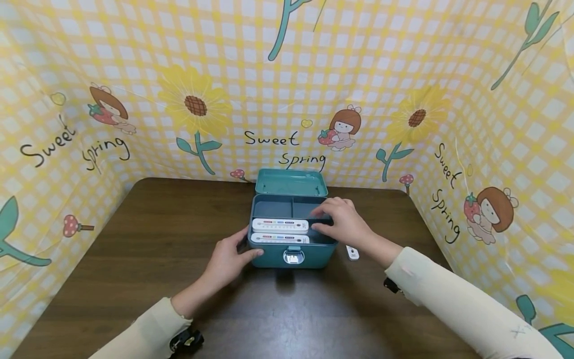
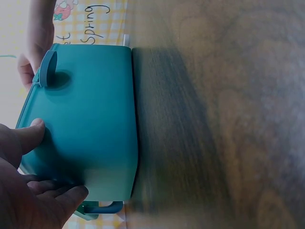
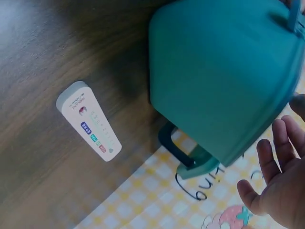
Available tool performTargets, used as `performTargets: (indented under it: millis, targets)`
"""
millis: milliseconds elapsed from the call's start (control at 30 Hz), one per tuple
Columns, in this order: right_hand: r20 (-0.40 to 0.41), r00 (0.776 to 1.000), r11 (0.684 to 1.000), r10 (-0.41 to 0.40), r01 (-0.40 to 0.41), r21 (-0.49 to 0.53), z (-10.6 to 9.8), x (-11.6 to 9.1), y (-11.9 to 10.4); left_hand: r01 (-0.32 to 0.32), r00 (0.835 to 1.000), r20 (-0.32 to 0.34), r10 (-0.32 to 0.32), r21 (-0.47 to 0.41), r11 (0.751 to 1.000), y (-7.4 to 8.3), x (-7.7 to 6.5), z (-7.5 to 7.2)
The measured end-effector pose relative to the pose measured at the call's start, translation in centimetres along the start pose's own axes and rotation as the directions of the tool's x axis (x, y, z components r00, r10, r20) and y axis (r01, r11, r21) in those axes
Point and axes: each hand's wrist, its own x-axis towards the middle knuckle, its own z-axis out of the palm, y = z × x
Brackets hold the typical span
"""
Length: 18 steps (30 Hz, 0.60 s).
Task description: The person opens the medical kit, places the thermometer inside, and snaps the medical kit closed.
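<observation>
A teal metal-look storage box (image 1: pixel 269 257) stands on the table with its lid (image 1: pixel 291 182) tipped back and a silver latch (image 1: pixel 293 257) at the front. Inside, white thermometer-like strips with coloured labels lie in a back row (image 1: pixel 280 226) and a front row (image 1: pixel 280 238). My left hand (image 1: pixel 228 259) holds the box's front left corner, thumb on the front and fingers along the side. Over the right part of the box, my right hand (image 1: pixel 345 222) has loosely bent, parted fingers (image 3: pixel 269 160); nothing shows between them. Another white strip (image 3: pixel 90 121) lies on the table, right of the box.
The box's grey-blue insert has a divider (image 1: pixel 293 207) between two back compartments. A dark carry handle (image 3: pixel 174 145) sticks out on the box's side. The brown wooden table (image 1: pixel 179 214) meets a yellow checked cloth (image 1: pixel 278 99) at the back and sides.
</observation>
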Motion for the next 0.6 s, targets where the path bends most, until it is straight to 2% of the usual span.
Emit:
performTargets:
  millis: [233,600]
  targets:
    - [-0.099,0.994,0.993,0.047,-0.036,0.108,-1.0,-0.6,0.9,-0.008,1.000,-0.005,0.008,0.002,1.000,0.0,0.2,0.0]
    - [-0.167,0.977,0.973,0.136,-0.100,0.206,-1.2,-2.1,1.8,-0.010,1.000,-0.005,0.010,0.004,1.000,0.1,0.1,0.0]
